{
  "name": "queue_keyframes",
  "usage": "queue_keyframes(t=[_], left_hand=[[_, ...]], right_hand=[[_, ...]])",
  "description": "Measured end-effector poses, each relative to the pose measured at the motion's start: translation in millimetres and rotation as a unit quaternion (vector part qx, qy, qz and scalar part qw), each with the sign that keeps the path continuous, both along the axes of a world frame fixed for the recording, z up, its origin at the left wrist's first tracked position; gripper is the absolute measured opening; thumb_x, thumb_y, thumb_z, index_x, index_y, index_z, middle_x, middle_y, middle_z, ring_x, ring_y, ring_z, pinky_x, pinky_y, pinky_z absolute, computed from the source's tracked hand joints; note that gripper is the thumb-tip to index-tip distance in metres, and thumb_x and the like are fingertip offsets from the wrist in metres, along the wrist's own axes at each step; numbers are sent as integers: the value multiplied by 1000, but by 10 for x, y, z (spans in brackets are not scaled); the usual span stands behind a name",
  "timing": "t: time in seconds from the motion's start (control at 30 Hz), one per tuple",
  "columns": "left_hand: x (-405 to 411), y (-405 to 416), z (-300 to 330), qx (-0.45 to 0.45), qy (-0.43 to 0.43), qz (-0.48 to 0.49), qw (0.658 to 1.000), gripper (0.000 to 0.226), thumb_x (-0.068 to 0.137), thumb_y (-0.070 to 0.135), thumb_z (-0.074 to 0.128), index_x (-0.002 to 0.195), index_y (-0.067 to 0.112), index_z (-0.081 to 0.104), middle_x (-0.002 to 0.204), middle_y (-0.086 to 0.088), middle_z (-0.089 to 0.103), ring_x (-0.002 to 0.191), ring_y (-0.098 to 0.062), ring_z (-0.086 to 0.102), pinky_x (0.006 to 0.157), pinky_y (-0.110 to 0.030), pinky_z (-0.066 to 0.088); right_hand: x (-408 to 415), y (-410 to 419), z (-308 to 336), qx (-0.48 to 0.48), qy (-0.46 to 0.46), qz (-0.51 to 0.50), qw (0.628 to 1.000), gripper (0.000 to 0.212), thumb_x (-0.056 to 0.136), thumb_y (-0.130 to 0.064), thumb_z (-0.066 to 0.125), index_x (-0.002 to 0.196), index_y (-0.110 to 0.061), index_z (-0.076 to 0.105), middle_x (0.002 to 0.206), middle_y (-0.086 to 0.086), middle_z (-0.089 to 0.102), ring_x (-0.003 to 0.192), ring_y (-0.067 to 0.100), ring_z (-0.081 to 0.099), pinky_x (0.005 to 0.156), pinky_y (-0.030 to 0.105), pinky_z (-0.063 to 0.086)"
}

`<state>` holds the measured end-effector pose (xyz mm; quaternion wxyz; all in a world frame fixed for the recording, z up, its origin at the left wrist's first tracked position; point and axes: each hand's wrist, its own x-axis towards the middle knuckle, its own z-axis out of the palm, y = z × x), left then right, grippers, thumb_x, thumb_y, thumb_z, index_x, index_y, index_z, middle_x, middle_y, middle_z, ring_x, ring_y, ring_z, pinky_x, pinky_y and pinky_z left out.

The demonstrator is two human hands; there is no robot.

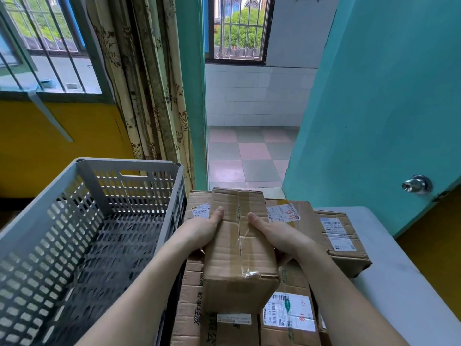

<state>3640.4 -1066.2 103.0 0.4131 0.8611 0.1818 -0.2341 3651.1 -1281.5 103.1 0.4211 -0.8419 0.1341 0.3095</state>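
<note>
brown box, grey perforated crate, teal door

My two forearms are showing bare from the bottom edge up to the wrists, slim and smooth. My left hand and right hand are showing bare as well, each thumb ending in a short, plain nail
</note>
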Motion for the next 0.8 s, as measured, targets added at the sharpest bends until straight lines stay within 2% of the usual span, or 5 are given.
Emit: queue_keyframes(t=[0.13,0.37,0.43,0.6,0.8], left_hand=[[88,84,-38,-45,28,-2,999,86,87,85,37,120,10,64,108,-9,72,91,-29,74,80,-43,64],[321,188,-36,-158,-81,-33,984,92,90,49,64,160,39,7,138,3,51,116,-21,60,100,-47,53],[344,179,-61,-193,-92,-28,976,91,90,40,66,159,43,8,138,1,54,114,-23,64,97,-49,56],[382,201,-147,-228,-113,-24,967,81,95,29,69,158,39,19,148,0,47,109,-24,66,72,-39,63],[418,191,-160,-234,-105,-16,966,74,96,28,69,155,37,25,142,2,51,106,-25,67,65,-38,62]], right_hand=[[85,1,-11,-5,-26,21,999,87,78,-89,47,128,-19,60,113,6,68,92,25,71,61,36,64],[250,39,33,88,-98,40,990,74,98,-65,49,161,-39,20,143,1,49,101,10,56,68,22,49],[298,35,5,108,-103,50,988,71,100,-58,52,160,-41,18,134,-4,50,100,8,55,68,21,47],[393,-9,-148,168,-108,24,980,55,98,-46,65,146,-49,40,126,-3,64,108,19,68,90,42,61],[437,-49,-175,181,-102,33,978,49,97,-45,67,140,-49,44,127,-5,63,110,20,68,85,42,61]])
